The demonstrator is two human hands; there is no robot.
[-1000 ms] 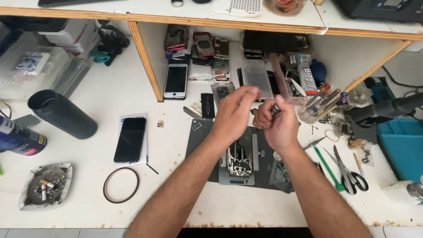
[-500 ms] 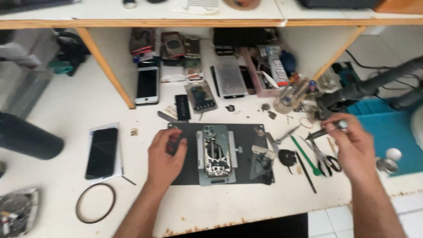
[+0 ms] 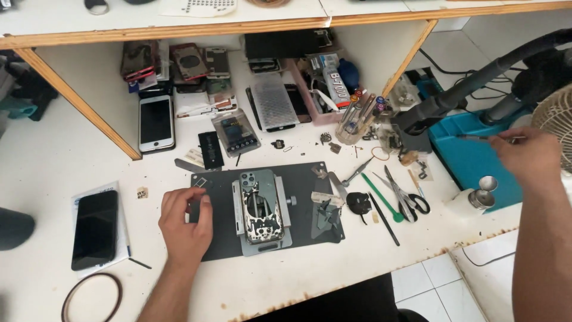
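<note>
My left hand (image 3: 185, 223) flat, empty, on dark rubber mat (image 3: 310, 179) beside clamped stripped phone frame (image 3: 260, 206). My right hand (image 3: 527, 156) far right pinching thin metal tweezers (image 3: 476, 138). Risk: elbow may knock small steel funnel bottle (image 3: 476, 200) off worktop (image 3: 53, 161) edge.

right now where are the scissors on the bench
In the head view the scissors lie right of centre on the white bench, just right of the green-handled tool, between the dark work mat and the blue tray.

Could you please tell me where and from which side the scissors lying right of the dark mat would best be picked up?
The scissors lie flat, blades toward the shelf, black handle loops toward the table's front edge. I would probably grip at the loops, coming from above on the near side: that end looks free, while the green tool and tweezers crowd the blades.
</note>
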